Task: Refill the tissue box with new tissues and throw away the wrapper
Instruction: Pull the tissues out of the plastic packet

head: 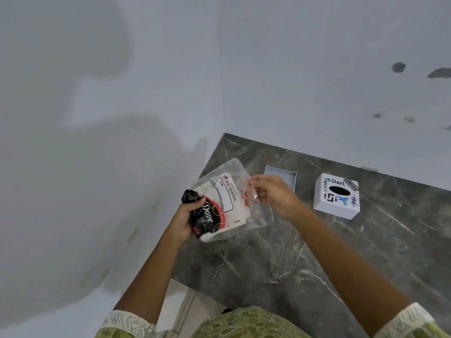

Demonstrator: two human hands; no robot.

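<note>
Steadying the pack (220, 206), left hand (188, 219) clamps its base; right hand (273, 196) pinches the wrapper (252, 191) mouth, left of the box (336, 196), to open it.

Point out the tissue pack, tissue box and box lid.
tissue pack (220, 203): head view, on its printed label.
tissue box (338, 195): head view, top face by the oval slot.
box lid (280, 176): head view, its pale inner face.
</note>
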